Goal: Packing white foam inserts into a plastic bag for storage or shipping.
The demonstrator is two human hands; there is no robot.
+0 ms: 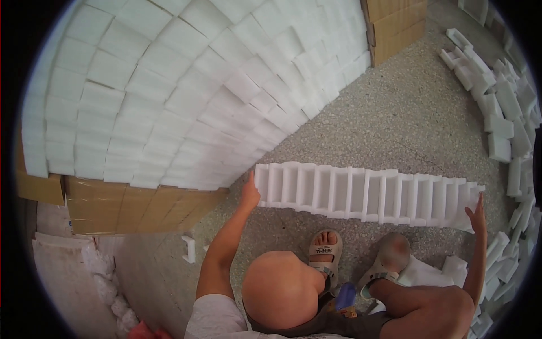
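Observation:
A long row of white foam trays (pixel 364 192), set side by side with their hollows facing up, stretches across in front of my knees. My left hand (pixel 250 193) presses against the row's left end, and my right hand (pixel 476 214) presses against its right end, fingers spread upward along it. Between them the row is squeezed together, bowing slightly lower toward the right. Whether the row rests on the floor or hangs just above it, I cannot tell.
A tall stack of white foam blocks (pixel 169 96) stands at upper left, edged by brown cardboard (pixel 141 206). Loose white foam pieces (pixel 499 101) are heaped along the right. A small foam piece (pixel 189 250) lies left of my arm. Speckled floor (pixel 361 124) shows beyond the row.

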